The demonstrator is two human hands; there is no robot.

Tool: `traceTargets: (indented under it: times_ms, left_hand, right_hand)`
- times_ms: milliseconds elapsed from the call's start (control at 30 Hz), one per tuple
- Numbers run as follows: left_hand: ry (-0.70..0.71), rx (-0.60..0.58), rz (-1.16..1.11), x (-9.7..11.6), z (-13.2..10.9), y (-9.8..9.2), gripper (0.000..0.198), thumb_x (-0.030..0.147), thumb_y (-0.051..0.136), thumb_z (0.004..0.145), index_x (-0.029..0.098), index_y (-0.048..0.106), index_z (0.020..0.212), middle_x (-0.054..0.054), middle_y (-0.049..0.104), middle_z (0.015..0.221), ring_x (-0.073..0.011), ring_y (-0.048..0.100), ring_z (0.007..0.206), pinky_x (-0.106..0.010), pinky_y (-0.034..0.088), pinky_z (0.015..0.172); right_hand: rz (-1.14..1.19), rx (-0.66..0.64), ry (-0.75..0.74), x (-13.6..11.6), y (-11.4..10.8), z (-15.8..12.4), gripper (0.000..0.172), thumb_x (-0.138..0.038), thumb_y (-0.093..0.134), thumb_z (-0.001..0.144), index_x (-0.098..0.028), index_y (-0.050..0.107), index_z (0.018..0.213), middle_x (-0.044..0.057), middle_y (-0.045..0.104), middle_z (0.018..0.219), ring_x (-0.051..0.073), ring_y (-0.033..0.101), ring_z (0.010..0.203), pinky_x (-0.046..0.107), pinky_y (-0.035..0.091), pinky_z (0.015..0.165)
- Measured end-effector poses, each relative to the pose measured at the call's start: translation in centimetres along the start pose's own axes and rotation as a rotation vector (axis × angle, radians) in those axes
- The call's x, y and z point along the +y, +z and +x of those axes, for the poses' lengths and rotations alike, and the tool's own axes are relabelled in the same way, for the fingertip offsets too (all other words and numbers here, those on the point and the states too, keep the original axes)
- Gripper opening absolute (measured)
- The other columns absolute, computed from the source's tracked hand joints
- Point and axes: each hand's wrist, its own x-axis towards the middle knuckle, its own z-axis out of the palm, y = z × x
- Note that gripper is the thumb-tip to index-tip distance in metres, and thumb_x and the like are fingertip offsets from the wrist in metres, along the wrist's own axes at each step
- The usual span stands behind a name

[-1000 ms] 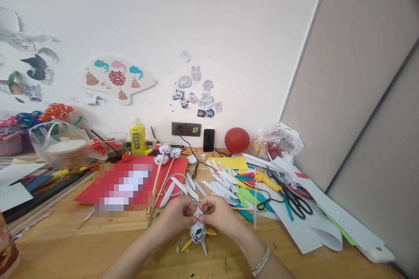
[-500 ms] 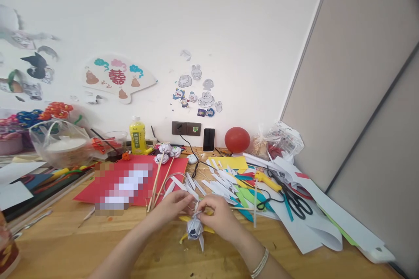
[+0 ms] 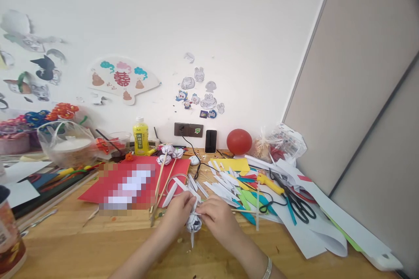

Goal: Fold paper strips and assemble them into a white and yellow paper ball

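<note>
A white paper flower (image 3: 194, 224) with dark marks in its folds hangs below my fingertips, its bloom toward me. My left hand (image 3: 180, 210) is closed on the flower's upper part, thumb and fingers pinching the white paper. From the other side my right hand (image 3: 216, 214) pinches the same part with its fingers curled. White paper strips (image 3: 185, 185) lie just beyond my fingers. Beyond my left hand, several finished white paper flowers (image 3: 168, 153) on thin sticks (image 3: 160, 183) rest on a red sheet (image 3: 94, 187).
To the right lie cut coloured paper, a yellow glue gun (image 3: 270, 184), black scissors (image 3: 303, 209) and white sheets (image 3: 316, 235). A red balloon (image 3: 239, 141), a phone (image 3: 211, 141) and a yellow bottle (image 3: 141, 137) stand along the wall. A patterned cup (image 3: 11, 235) is at left.
Both hands have stayed at the flower, with the left now lower and closer around it. The yellow pieces seen beneath the flower no longer show. The view has shifted slightly left.
</note>
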Motion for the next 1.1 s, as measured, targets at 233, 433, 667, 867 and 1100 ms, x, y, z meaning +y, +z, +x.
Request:
traceTargets:
  times_ms: [233, 433, 667, 867, 1100]
  left_hand:
    - [0.032, 0.041, 0.033, 0.5, -0.3, -0.5, 0.024, 0.037, 0.038, 0.073, 0.022, 0.035, 0.054, 0.005, 0.042, 0.050, -0.0147, 0.041, 0.052, -0.024, 0.031, 0.051]
    - [0.026, 0.088, 0.026, 1.0, -0.5, -0.9, 0.025, 0.037, 0.036, 0.075, 0.022, 0.035, 0.056, 0.005, 0.040, 0.052, -0.0153, 0.041, 0.054, -0.024, 0.032, 0.053]
    - [0.025, 0.125, -0.007, 1.2, -0.8, -0.9, 0.025, 0.038, 0.039, 0.075, 0.022, 0.037, 0.056, 0.005, 0.041, 0.052, -0.0152, 0.040, 0.054, -0.024, 0.032, 0.053]
    - [0.004, 0.189, -0.082, 1.0, -0.8, -0.9, 0.025, 0.039, 0.042, 0.073, 0.021, 0.041, 0.056, 0.005, 0.043, 0.052, -0.0148, 0.041, 0.054, -0.024, 0.032, 0.053]
    - [-0.026, 0.228, -0.239, 0.6, -0.3, -0.9, 0.031, 0.049, 0.044, 0.069, 0.021, 0.043, 0.056, 0.007, 0.041, 0.049, -0.0126, 0.042, 0.049, -0.022, 0.035, 0.048]
  right_hand:
    - [0.022, -0.080, 0.037, -1.8, -1.6, 0.2, 0.021, -0.019, 0.046, 0.084, -0.020, 0.060, 0.100, 0.005, 0.063, 0.087, 0.017, 0.053, 0.082, 0.030, 0.042, 0.076]
    - [0.064, -0.001, 0.086, -2.6, -0.8, 0.2, 0.025, -0.022, 0.040, 0.088, -0.021, 0.063, 0.097, 0.005, 0.061, 0.085, 0.017, 0.052, 0.083, 0.030, 0.041, 0.076]
    - [0.071, 0.075, 0.115, -2.7, -0.3, 0.2, 0.024, -0.023, 0.040, 0.088, -0.021, 0.062, 0.097, 0.005, 0.061, 0.085, 0.017, 0.051, 0.085, 0.033, 0.039, 0.080]
    - [0.085, 0.071, 0.117, -3.0, 0.2, 0.0, 0.024, -0.024, 0.041, 0.087, -0.020, 0.062, 0.098, 0.005, 0.058, 0.085, 0.018, 0.051, 0.084, 0.032, 0.040, 0.077]
    - [0.038, 0.115, 0.110, -3.0, -0.1, 0.3, 0.022, -0.023, 0.044, 0.085, -0.021, 0.060, 0.099, 0.006, 0.060, 0.089, 0.019, 0.050, 0.090, 0.034, 0.041, 0.079]
